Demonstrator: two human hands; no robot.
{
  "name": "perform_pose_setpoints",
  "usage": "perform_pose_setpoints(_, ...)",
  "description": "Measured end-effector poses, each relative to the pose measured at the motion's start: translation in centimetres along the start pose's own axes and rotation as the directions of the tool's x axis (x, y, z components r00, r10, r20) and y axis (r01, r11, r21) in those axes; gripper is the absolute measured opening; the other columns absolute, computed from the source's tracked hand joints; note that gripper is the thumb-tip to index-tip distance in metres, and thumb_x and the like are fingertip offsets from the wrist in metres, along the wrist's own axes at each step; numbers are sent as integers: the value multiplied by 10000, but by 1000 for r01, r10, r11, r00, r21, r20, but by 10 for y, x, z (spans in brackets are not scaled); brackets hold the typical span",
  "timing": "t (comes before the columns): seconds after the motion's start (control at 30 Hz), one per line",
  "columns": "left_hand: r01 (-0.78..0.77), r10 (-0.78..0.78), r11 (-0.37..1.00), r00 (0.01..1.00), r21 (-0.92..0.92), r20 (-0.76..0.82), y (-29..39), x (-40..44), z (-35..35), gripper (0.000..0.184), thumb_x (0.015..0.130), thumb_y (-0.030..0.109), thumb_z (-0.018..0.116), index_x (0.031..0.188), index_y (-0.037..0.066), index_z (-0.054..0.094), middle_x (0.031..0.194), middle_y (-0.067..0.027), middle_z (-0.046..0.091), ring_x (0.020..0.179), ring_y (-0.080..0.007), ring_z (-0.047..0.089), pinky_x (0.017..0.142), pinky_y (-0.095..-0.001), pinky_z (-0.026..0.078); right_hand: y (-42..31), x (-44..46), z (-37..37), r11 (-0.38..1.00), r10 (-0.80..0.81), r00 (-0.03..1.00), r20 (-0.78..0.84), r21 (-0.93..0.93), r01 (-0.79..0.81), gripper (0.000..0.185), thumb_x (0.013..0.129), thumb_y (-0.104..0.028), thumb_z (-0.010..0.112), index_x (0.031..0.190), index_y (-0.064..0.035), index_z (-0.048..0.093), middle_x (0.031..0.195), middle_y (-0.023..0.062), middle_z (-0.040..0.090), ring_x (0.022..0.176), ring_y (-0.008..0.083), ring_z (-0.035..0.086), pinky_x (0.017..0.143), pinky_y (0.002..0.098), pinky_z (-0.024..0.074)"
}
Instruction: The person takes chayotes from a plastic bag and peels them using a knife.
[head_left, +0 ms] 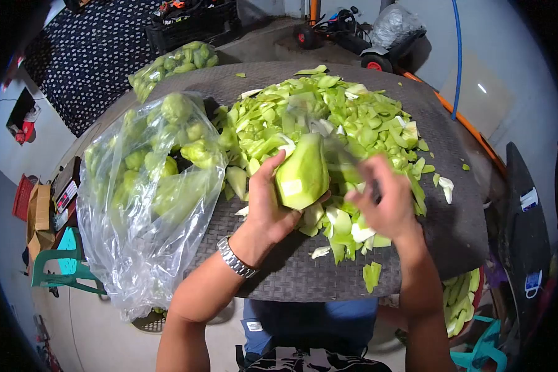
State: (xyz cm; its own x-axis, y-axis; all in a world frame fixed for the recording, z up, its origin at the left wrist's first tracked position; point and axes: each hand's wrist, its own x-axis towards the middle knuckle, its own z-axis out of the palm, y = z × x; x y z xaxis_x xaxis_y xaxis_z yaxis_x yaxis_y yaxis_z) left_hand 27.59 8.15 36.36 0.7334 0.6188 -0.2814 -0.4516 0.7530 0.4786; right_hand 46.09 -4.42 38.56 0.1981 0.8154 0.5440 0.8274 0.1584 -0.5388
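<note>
A partly peeled pale green chayote (304, 175) is gripped in my left hand (261, 217), over the near side of a pile of peelings. My right hand (387, 201), smeared by motion, is closed around the dark handle of a knife (342, 154). Its blurred blade lies just right of the chayote; whether the two touch I cannot tell. Green and whitish peelings (372, 118) cover much of the dark woven-patterned table (449, 235). To the left of my left hand stands a clear plastic bag (149, 217) with several whole chayotes inside.
Another bag of green chayotes (183, 61) sits at the table's far left edge. Below the right edge is a container with cut green pieces (457, 297). Teal plastic stools (71, 263) stand low on both sides. A wheeled frame (375, 53) is behind the table.
</note>
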Motion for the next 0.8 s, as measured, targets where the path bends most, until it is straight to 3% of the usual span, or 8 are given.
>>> perform_pose_setpoints(0.03,-34,34,999,997,12,-62,-1,-1,1,655,996,526,543,1425,31,562,1344,-180,653,1199,-350,654,1112,-524,470,-7,-2,6,992,-115,985,126,-35,120,590,852,-575,806,1020,-56,584,637,105,651,581,270,713,546,393,556)
perform_pose_setpoints(0.07,83,-80,996,990,-16,120,2,1,-6,612,1023,575,533,1329,53,624,1190,-118,718,1059,-277,702,1012,-442,534,-18,-7,12,975,-166,965,205,-111,191,648,843,-655,763,1020,-58,583,609,121,647,566,317,720,531,440,569)
perform_pose_setpoints(0.1,45,-45,997,999,-61,11,2,2,3,561,1031,537,537,1290,52,644,1121,-117,733,994,-272,715,953,-425,560,-20,-10,20,956,-197,947,255,-163,243,696,859,-716,695,1022,-48,584,585,135,638,541,345,703,513,457,563)
perform_pose_setpoints(0.27,-3,3,1000,1000,5,12,-1,6,-6,484,1027,462,553,1247,42,652,1072,-117,736,903,-242,724,833,-382,591,-27,-17,34,963,-175,946,271,-154,222,676,894,-702,662,1000,-37,593,580,146,642,534,363,693,506,467,561)
perform_pose_setpoints(0.57,-64,68,997,992,41,-108,1,-1,2,437,1003,420,550,1223,56,648,1040,-109,732,889,-240,720,830,-388,586,-22,-16,36,918,-226,958,174,-292,269,664,874,-717,671,953,-60,607,590,129,653,532,328,695,496,426,552)
perform_pose_setpoints(0.67,-68,74,996,992,56,-100,2,0,-2,501,988,445,560,1269,39,647,1090,-136,744,919,-287,734,857,-415,597,-17,-14,30,920,-198,962,187,-305,248,653,872,-720,670,958,-75,605,598,123,660,544,330,699,512,431,554)
perform_pose_setpoints(0.77,-82,88,993,994,81,-64,8,-2,-7,506,987,443,563,1276,37,645,1106,-140,741,951,-274,731,884,-415,587,-11,-11,23,919,-149,970,190,-337,207,647,868,-723,671,964,-86,603,602,124,664,549,337,701,531,446,556)
perform_pose_setpoints(0.8,-49,48,999,999,16,23,10,-2,-10,496,986,438,570,1274,42,650,1109,-130,741,960,-258,727,903,-406,576,-7,-11,22,919,-134,974,184,-344,192,640,867,-721,673,975,-94,603,603,126,665,558,344,705,544,455,557)
